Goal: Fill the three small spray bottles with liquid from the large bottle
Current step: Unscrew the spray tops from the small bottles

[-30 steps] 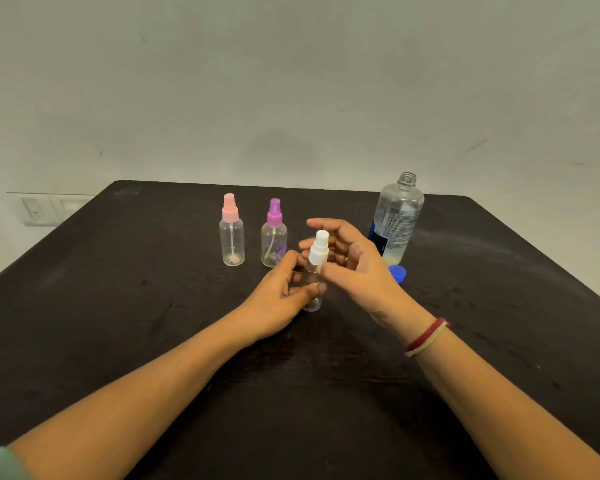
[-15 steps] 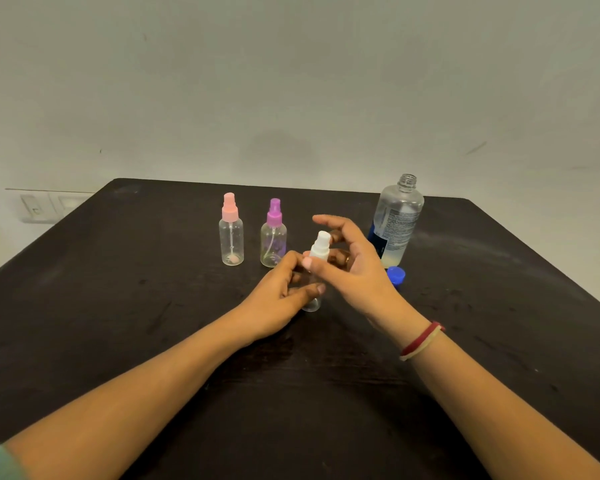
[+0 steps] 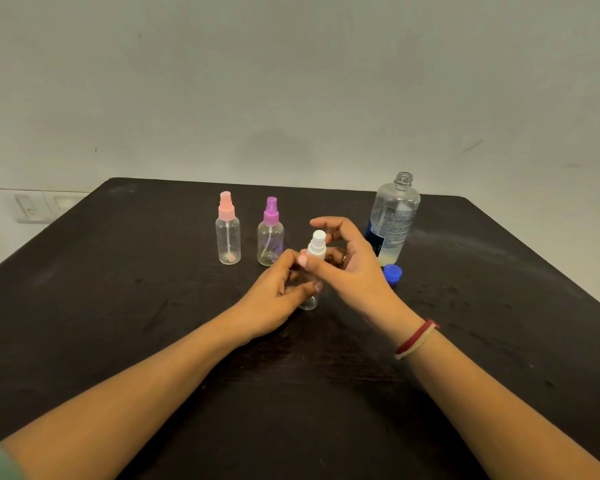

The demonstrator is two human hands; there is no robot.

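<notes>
With left hand [image 3: 274,292], grips the body of the white-capped spray bottle [image 3: 316,247], upright mid-table [image 3: 118,306]; with right hand [image 3: 355,273], pinches its cap. Behind stand pink-capped bottle [image 3: 228,237] and purple-capped bottle [image 3: 270,241]; right, uncapped large bottle [image 3: 394,216], blue cap [image 3: 392,273].

I see the left hand [image 3: 274,292] gripping the white-topped spray bottle [image 3: 316,247] upright on the dark table [image 3: 118,289], the right hand [image 3: 355,275] pinching its top. Behind stand the pink-topped bottle [image 3: 228,237] and the purple-topped bottle [image 3: 270,239] side by side. To the right is the large bottle [image 3: 394,220], uncapped, its blue cap [image 3: 392,273] just beside it.
</notes>
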